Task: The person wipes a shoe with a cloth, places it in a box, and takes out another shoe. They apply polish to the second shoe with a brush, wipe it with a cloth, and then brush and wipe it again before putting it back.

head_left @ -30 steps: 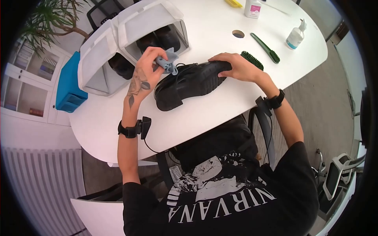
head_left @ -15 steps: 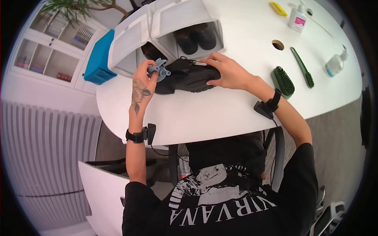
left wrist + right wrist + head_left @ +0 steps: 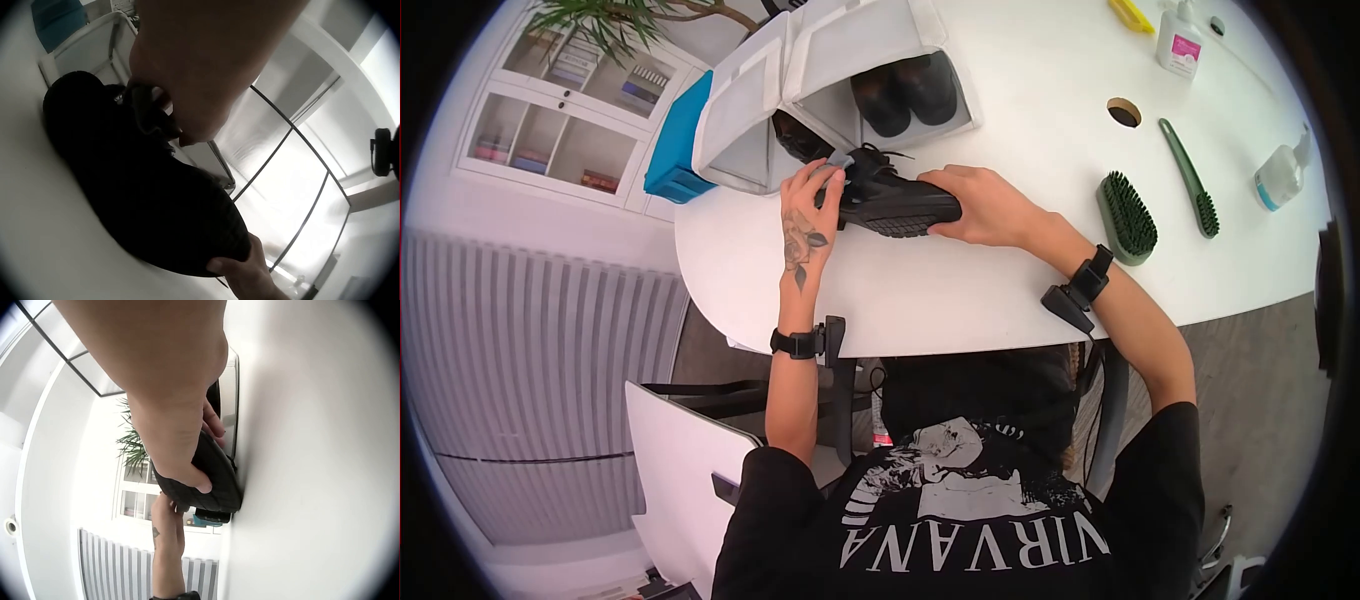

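Near the upper middle of the head view, a black shoe (image 3: 892, 203) lying on its side on the white table (image 3: 960, 290), sole turned toward the lower edge of the frame, just in front of two clear boxes (image 3: 840, 70) tipped open with dark shoes inside. At the left end of the shoe, the left hand (image 3: 810, 205), fingers curled around a small grey cloth (image 3: 836, 163) and pressing it against the upper; only a scrap of the cloth visible above the knuckles. At the right end, the right hand (image 3: 980, 205), thumb and fingers wrapped over the sole and toe, gripping the shoe. In the left wrist view, the shoe (image 3: 144, 194) filling the centre, the left hand (image 3: 200, 69) bent over its top edge, the other hand's fingertips just showing at the lower right. In the right wrist view, the right hand (image 3: 181, 425) clamped across the shoe (image 3: 212, 481), the left forearm rising from the bottom edge. To the right in the head view, a broad green brush (image 3: 1127, 217) bristles up, beside it a slim long-handled green brush (image 3: 1192, 190), further right a clear pump bottle (image 3: 1280, 175). Near the top right, a white bottle with a pink label (image 3: 1180, 40) and a yellow object (image 3: 1133, 15). A blue bin (image 3: 675, 150) at the upper left beyond the table edge.
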The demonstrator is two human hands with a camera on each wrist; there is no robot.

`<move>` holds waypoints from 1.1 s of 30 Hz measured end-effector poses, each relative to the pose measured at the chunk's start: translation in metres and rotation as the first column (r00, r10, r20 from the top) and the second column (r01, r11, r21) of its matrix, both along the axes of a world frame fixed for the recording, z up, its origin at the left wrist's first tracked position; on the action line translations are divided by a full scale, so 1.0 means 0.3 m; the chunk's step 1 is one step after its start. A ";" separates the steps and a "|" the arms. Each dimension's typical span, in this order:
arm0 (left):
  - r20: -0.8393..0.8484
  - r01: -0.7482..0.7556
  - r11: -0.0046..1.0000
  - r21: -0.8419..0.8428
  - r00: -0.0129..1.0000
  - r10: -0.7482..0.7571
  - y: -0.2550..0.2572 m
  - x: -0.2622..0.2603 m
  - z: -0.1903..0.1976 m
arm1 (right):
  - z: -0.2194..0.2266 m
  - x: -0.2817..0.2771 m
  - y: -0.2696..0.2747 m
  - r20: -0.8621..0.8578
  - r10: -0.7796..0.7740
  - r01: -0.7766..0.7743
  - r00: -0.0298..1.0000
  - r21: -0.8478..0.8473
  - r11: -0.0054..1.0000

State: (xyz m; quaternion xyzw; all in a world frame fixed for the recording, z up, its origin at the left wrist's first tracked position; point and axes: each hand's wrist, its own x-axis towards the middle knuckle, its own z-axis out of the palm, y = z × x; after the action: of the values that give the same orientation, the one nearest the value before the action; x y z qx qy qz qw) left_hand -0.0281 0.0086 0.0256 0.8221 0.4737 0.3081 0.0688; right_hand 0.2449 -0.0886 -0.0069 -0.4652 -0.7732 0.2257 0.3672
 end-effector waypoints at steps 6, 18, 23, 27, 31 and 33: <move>0.118 0.053 0.986 0.161 0.990 -0.072 0.031 -0.025 -0.039 | -0.008 -0.020 -0.001 0.016 0.002 -0.003 1.000 0.053 0.999; 0.082 -0.027 0.999 0.041 0.996 0.024 0.101 -0.091 0.028 | -0.015 -0.035 0.004 -0.050 0.017 -0.014 0.999 0.073 0.997; 0.151 0.264 0.958 0.108 0.948 -0.279 -0.105 0.093 0.070 | -0.015 -0.034 -0.014 -0.021 0.016 -0.015 1.000 0.039 0.999; 0.118 0.211 0.967 0.143 0.966 -0.228 -0.026 0.052 0.053 | -0.011 -0.042 -0.004 -0.032 0.016 -0.015 0.999 0.031 0.999; 0.175 0.202 0.977 0.074 0.962 -0.212 -0.034 0.061 0.030 | -0.030 -0.047 0.005 -0.122 -0.031 0.030 0.992 -0.008 1.000; 0.123 0.317 0.942 0.108 0.936 -0.329 -0.134 0.162 0.046 | -0.068 -0.035 0.015 -0.189 -0.032 0.038 0.982 0.031 0.999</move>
State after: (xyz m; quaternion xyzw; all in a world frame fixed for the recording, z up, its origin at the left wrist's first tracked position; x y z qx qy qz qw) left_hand 0.0204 -0.0315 0.0393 0.8676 0.3123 0.3693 0.1159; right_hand 0.2344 -0.0840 -0.0274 -0.4489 -0.7305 0.2488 0.4504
